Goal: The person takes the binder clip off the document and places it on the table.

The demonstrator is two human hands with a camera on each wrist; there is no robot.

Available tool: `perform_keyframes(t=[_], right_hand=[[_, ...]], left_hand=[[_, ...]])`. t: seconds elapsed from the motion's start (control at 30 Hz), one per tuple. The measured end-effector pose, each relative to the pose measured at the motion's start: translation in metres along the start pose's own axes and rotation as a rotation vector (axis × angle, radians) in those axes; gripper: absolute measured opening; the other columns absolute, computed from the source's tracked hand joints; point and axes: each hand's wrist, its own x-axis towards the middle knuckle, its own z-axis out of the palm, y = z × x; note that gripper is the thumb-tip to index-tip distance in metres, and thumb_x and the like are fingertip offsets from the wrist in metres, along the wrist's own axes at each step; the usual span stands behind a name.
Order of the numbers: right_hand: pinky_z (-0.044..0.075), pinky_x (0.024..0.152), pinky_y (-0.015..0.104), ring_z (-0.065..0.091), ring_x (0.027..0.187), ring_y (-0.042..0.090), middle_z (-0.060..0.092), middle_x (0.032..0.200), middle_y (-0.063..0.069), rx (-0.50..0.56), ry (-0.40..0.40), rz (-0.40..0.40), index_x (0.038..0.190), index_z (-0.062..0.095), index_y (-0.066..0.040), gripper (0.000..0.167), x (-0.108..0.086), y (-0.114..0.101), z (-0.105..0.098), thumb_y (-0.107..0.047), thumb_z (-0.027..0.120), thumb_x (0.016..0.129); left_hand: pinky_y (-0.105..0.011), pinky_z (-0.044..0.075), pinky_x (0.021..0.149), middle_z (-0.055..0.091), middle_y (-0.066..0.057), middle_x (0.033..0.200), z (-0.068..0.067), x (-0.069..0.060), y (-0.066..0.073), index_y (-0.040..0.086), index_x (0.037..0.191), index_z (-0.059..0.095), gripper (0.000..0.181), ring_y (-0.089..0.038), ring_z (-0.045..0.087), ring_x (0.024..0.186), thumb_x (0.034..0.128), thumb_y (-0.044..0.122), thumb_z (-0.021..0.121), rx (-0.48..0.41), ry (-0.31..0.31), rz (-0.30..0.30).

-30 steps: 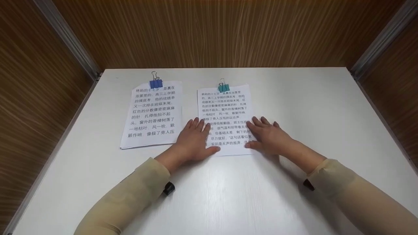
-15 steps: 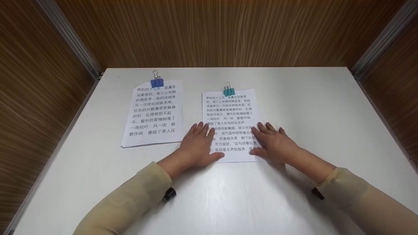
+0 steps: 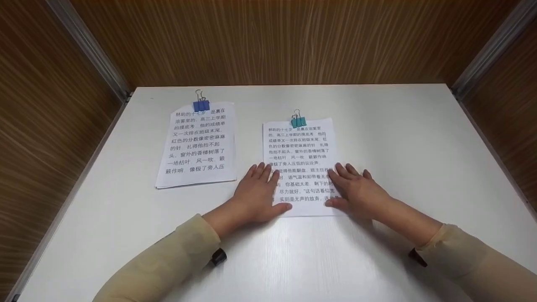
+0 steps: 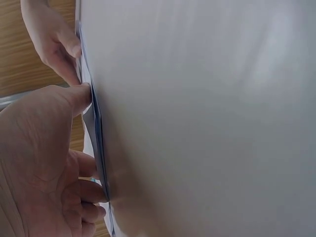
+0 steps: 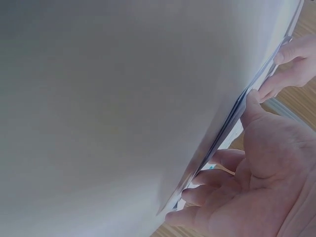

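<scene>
While both bare hands frame it, the white printed paper stack with black characters (image 3: 300, 157) lies flat around mid-table, right of the other pile. From where I stand: left hand (image 3: 254, 195) on its left edge, right hand (image 3: 363, 193) on its right, both spread fairly wide, thumbs on the near part of the top sheet; no firm grip that I can see. Step looks like steadying or placing the stack by its sides; next move, I'd judge, calls for light, even pressure so the sheets don't buckle.

Materials: thin matte paper, layered edges slightly parted; teal binder clip with looped wire handles (image 3: 298, 122) at the far edge. Left, apart: white paper stack with larger print (image 3: 199, 144), far-left corner slanted, blue binder clip (image 3: 201, 105) on top. Smooth, glossy white table (image 3: 419, 138); brown wood-grain panel (image 3: 285, 46) behind.
</scene>
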Motion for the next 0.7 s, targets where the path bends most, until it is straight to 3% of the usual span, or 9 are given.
perform_keyframes(t=[0.3,0.7], right_hand=[[0.020,0.119,0.076,0.025,0.155,0.051,0.029,0.168,0.025,0.001,0.000,0.007,0.163,0.038,-0.003,0.091,-0.009,-0.002,0.001,-0.049,0.077,0.096],[0.027,0.114,0.079,0.034,0.151,0.053,0.037,0.164,0.029,0.000,0.064,-0.028,0.159,0.046,0.000,0.087,-0.027,-0.005,0.007,-0.046,0.080,0.094]], left_hand=[[-0.050,0.005,0.131,0.020,-0.026,0.172,0.002,-0.006,0.008,0.000,0.167,0.027,0.103,-0.040,0.011,0.162,0.1007,0.078,0.039,0.032,-0.009,0.005],[-0.050,0.007,0.131,0.023,-0.026,0.171,0.008,-0.014,0.015,0.000,0.166,0.029,0.102,-0.040,0.013,0.161,0.1005,0.077,0.041,0.026,0.003,0.026]])
